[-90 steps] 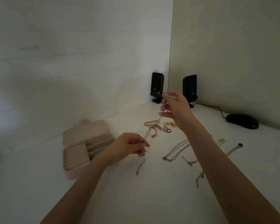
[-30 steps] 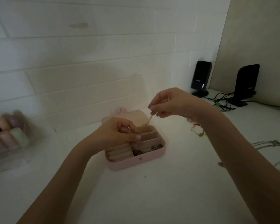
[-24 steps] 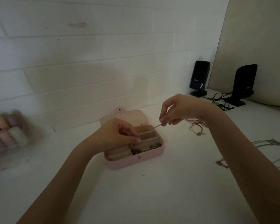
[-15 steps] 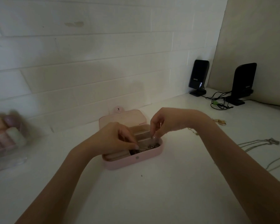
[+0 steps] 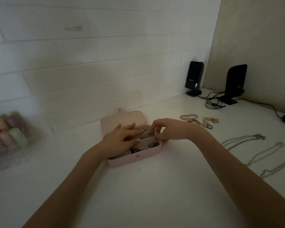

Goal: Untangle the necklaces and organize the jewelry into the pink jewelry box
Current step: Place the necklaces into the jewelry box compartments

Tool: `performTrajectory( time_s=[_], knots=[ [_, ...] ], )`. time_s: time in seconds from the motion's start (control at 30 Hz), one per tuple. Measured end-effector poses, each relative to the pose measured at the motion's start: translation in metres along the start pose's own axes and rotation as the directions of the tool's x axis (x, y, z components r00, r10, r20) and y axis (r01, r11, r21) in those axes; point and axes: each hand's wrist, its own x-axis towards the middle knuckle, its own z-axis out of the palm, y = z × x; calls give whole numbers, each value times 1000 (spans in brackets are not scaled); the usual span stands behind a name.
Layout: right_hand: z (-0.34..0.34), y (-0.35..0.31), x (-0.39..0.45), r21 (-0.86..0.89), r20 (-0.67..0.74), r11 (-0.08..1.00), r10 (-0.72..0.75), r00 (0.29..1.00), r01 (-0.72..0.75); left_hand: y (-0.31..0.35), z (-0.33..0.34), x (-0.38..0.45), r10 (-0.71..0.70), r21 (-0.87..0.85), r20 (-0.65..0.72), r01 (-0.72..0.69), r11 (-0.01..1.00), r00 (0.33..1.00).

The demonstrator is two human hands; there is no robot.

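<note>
Head view shows your two hands together over the open pink jewelry box (image 5: 148,153), which sits on the white table (image 5: 155,195) near the far wall, its lid laid back. Your left hand (image 5: 122,139) lies across the far compartments with its fingers nearly straight, pressing down on what is inside. Your right hand (image 5: 168,130) has its fingers curled at the box's right end, fingertips dipped to a divider; whether they pinch a chain there is too dim to tell. A dark cluster of jewelry (image 5: 146,146) already lies in the near right compartment.

To the right, well apart from the box, three thin chains (image 5: 253,153) lie stretched on the table, and farther back sit a pink bead bracelet (image 5: 188,116) and some rings (image 5: 207,125).

Expect the chains to be very light, limp and slippery; they will likely spill over a divider or knot if dropped in a heap. Take each one by the clasp end, or at both ends, and lower it in coils. The box looks light enough to slide, so steady it with one hand as you feed.
</note>
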Motion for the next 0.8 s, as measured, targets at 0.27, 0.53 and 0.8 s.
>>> performTrajectory(
  time_s=[0.27, 0.53, 0.8],
  knots=[
    [17, 21, -77, 144, -44, 988, 62, 997, -55, 41, 28, -19, 142, -28, 30, -142, 990, 989],
    [14, 29, -113, 175, -65, 984, 56, 996, -43, 68, 37, -28, 142, -47, 30, -140, 989, 989],
    [-58, 130, -134, 46, -769, 808, 404, 495, -588, 86, 23, -6, -38, -317, -242, -42, 948, 969]
  ],
)
